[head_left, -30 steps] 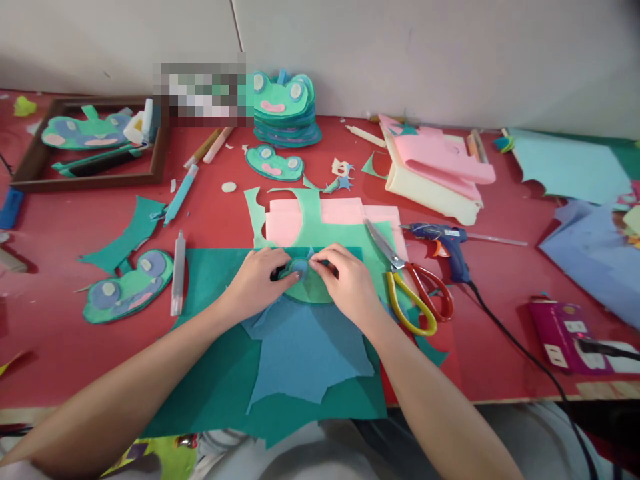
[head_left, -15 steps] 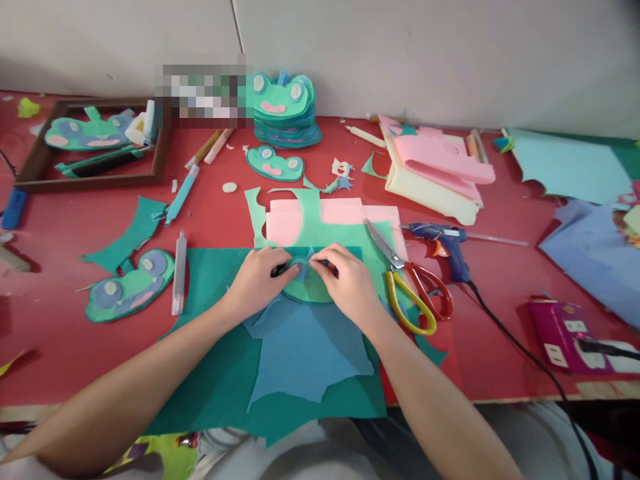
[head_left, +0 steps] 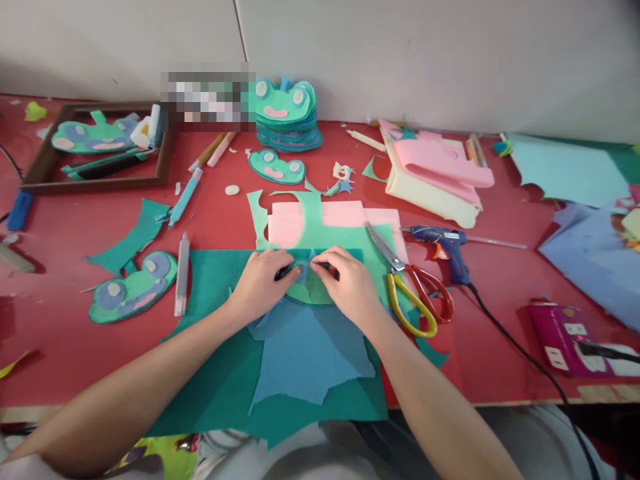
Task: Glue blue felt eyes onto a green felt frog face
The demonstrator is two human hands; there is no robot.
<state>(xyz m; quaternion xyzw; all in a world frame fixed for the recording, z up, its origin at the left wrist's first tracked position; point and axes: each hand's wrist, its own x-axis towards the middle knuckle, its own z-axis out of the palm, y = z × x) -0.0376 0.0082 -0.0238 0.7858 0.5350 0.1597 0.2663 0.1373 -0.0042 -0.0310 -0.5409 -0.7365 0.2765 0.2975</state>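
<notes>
A light green felt piece (head_left: 315, 293) lies under my fingers, with bits of blue felt between them. My left hand (head_left: 263, 283) is closed on its left edge, thumb pressed on top. My right hand (head_left: 347, 287) is closed in a pinch, and a small blue felt tip (head_left: 313, 255) pokes up at its fingertips. The fingers partly hide what they grip. Below the hands, a jagged blue felt sheet (head_left: 313, 353) rests on a dark green felt sheet (head_left: 210, 393).
Scissors (head_left: 397, 263) with red and yellow handles lie right of my hands, beside a blue glue gun (head_left: 445, 243) whose cord runs past a purple power strip (head_left: 565, 340). Felt frog faces are stacked (head_left: 285, 113) at the back. A brown frame (head_left: 95, 183) stands at the left.
The view has shifted slightly, so everything sits a little lower and to the right. Both hands stay on the green felt piece, with only slight finger movement.
</notes>
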